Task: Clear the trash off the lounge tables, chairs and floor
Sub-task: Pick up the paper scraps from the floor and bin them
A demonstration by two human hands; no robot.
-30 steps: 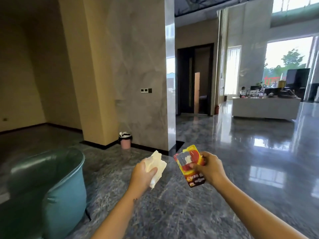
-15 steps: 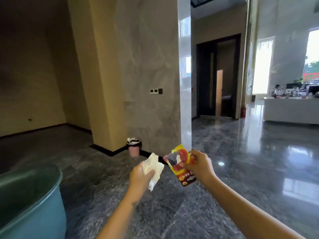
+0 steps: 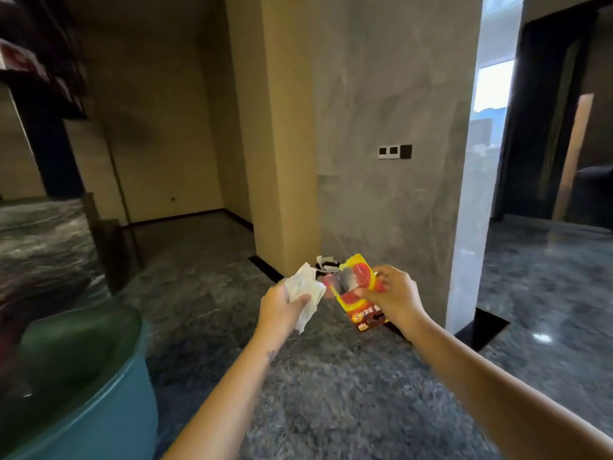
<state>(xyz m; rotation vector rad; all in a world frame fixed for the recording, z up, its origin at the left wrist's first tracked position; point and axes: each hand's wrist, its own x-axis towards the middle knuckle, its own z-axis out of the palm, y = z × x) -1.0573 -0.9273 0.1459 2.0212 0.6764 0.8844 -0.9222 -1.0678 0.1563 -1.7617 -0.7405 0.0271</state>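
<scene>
My left hand (image 3: pixel 280 307) grips a crumpled white tissue (image 3: pixel 306 290) held out in front of me. Beside it, my right hand (image 3: pixel 393 298) pinches a red and yellow snack wrapper (image 3: pixel 356 288) by its right side. Just behind both hands, a small pink trash bin (image 3: pixel 326 264) stands on the floor against the base of the grey marble pillar (image 3: pixel 391 121). Only the bin's rim with a dark bag and white scraps shows; its body is hidden by the tissue and wrapper.
A teal armchair (image 3: pixel 83 386) fills the lower left corner. Glossy dark marble floor (image 3: pixel 331 393) stretches ahead. A yellow wall section (image 3: pixel 282 127) adjoins the pillar, with a dark doorway (image 3: pixel 564 127) at the right and a dim recess at the left.
The view has swung to the right and closed in on the pillar; the bin is now directly behind my hands. Both hands keep the same hold on tissue and wrapper.
</scene>
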